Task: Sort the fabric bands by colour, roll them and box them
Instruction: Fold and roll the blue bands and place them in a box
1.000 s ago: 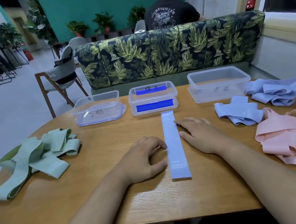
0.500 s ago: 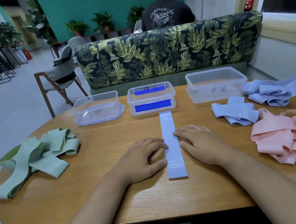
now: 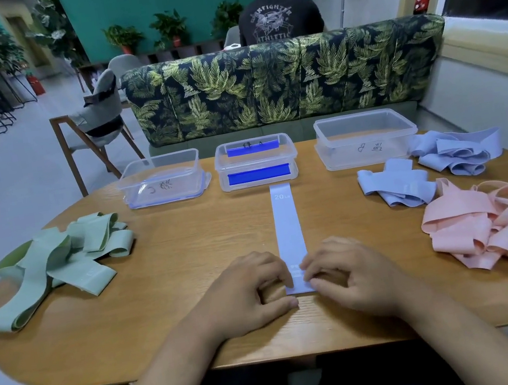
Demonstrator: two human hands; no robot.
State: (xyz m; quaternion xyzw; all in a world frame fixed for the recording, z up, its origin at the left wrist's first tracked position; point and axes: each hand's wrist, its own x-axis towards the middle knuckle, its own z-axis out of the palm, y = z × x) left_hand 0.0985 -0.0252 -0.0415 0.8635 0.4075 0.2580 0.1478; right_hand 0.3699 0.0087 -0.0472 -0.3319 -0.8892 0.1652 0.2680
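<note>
A light blue band [image 3: 287, 223] marked "20" lies flat and straight on the wooden table [image 3: 188, 245], pointing away from me. My left hand [image 3: 251, 291] and my right hand [image 3: 353, 273] sit at its near end, fingertips curled and pinching the band's near edge from either side. A heap of green bands [image 3: 58, 261] lies at the left, more blue bands [image 3: 424, 173] at the far right, and a pink heap [image 3: 495, 228] at the right. Three clear boxes stand at the back: left [image 3: 162, 181], middle [image 3: 257, 165], right [image 3: 366, 139].
The middle box holds blue strips; the left box rests on a lid. A leaf-patterned sofa [image 3: 289, 81] backs the table, with a person seated behind it. A wooden chair [image 3: 91, 127] stands at the far left. The table's near edge is just below my wrists.
Both hands slid along the band toward me, from its middle to its near end. Their fingers went from flat on the band to curled at its edge.
</note>
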